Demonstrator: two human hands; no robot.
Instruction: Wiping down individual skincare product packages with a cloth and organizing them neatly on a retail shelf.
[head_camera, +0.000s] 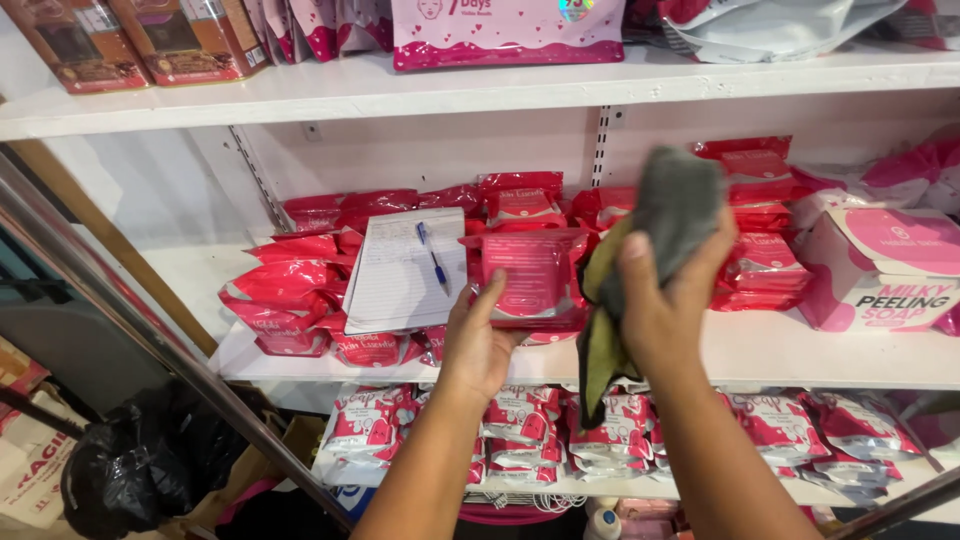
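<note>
Our left hand grips a flat pink plastic packet above the white shelf; our right hand is closed around a grey-green cloth. We should hold the packet steady and wipe flat.

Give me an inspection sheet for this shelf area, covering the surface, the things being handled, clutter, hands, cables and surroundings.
Surface: white middle shelf board, bare along the front right.
Job's things: flat red plastic packet, lifted at the shelf front; crumpled grey cloth with olive-yellow lining.
Clutter: stacked red packets; lined notepad lying on them with a blue pen on top; pink and white carton box at right.
Hands: left hand grips the packet from below; right hand is closed on the cloth, beside the packet.
Cables: nothing seen.
Surroundings: pink and brown boxes on the upper shelf; red-and-white pouches below; black plastic bag on the floor.
</note>
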